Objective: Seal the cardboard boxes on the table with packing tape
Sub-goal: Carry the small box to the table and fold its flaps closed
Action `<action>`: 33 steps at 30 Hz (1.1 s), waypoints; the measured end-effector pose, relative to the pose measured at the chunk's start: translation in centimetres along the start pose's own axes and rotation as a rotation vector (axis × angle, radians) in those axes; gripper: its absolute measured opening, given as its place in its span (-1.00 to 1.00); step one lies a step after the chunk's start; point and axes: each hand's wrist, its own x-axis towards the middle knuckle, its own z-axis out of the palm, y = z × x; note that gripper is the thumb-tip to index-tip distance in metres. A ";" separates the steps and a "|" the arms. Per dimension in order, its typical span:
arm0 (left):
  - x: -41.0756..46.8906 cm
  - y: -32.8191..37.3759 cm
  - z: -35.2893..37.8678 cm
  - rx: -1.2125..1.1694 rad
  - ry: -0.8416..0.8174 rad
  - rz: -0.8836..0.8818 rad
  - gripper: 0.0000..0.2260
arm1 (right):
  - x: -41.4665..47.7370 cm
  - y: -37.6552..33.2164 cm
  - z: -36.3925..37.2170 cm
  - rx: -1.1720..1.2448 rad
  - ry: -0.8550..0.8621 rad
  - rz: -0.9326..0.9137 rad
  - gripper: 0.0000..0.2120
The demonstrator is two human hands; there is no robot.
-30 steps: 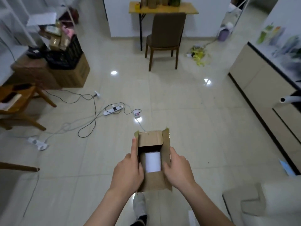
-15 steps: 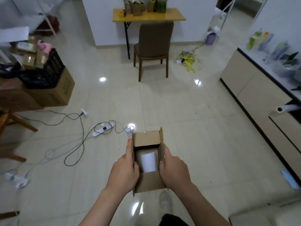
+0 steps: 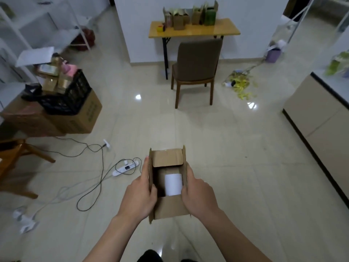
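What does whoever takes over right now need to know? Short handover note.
Left hand grips the left wall of the box.
Right hand grips its right wall.
Box is held over the floor, top flaps open, a white item inside.
More boxes stand on the table ahead, behind a chair.
Done: no tape visible on this box.
Left: likely carry it to the table, close the flaps, tape it and the others.

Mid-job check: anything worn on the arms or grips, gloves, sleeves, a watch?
Nothing visible. The left grip and right grip are bare hands without gloves, rings or watch. The left forearm and right forearm are uncovered to the frame edge; no sleeves show.
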 end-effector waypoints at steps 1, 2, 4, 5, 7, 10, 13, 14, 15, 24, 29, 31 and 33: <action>1.3 0.1 0.0 -0.004 0.006 -0.009 -0.15 | 1.3 -0.1 -0.3 0.007 -0.006 -0.004 -0.22; 2.6 0.1 0.0 -0.009 0.010 -0.016 -0.15 | 2.8 -0.1 -0.6 0.019 -0.014 -0.010 -0.20; 5.4 -0.2 -0.1 -0.025 0.012 -0.025 -0.16 | 5.9 -0.3 -0.9 0.047 -0.040 -0.031 -0.19; 7.0 -0.4 -0.2 -0.040 0.009 -0.028 -0.16 | 7.6 -0.5 -1.0 0.059 -0.049 -0.046 -0.19; 10.4 -1.0 -0.3 -0.064 0.004 -0.035 -0.17 | 11.1 -0.9 -1.1 0.088 -0.043 -0.071 -0.20; 16.1 -2.2 -0.5 -0.098 -0.014 -0.035 -0.15 | 16.9 -1.9 -1.1 0.085 -0.016 -0.068 -0.23; 21.7 -3.0 -1.2 -0.143 -0.046 -0.011 -0.15 | 22.3 -3.1 -1.4 0.023 -0.020 -0.036 -0.28; 23.5 -3.1 -1.5 -0.140 -0.057 -0.002 -0.15 | 23.9 -3.6 -1.7 0.004 -0.030 -0.028 -0.28; 25.6 -3.3 -2.0 -0.137 -0.065 0.010 -0.15 | 25.8 -4.2 -2.2 -0.007 -0.036 -0.021 -0.28; 42.8 -2.5 -5.5 -0.058 -0.116 0.114 -0.14 | 39.3 -7.3 -6.3 -0.006 0.071 0.030 -0.25; 51.8 -2.5 -6.0 -0.082 -0.113 0.069 -0.13 | 48.5 -8.2 -8.7 0.047 0.088 0.009 -0.25; 55.6 -2.1 -6.2 -0.079 -0.090 0.065 -0.12 | 52.7 -8.3 -9.7 0.073 0.080 -0.027 -0.25; 59.6 -1.4 -6.5 -0.053 -0.054 0.060 -0.12 | 57.1 -8.1 -10.9 0.098 0.086 -0.068 -0.25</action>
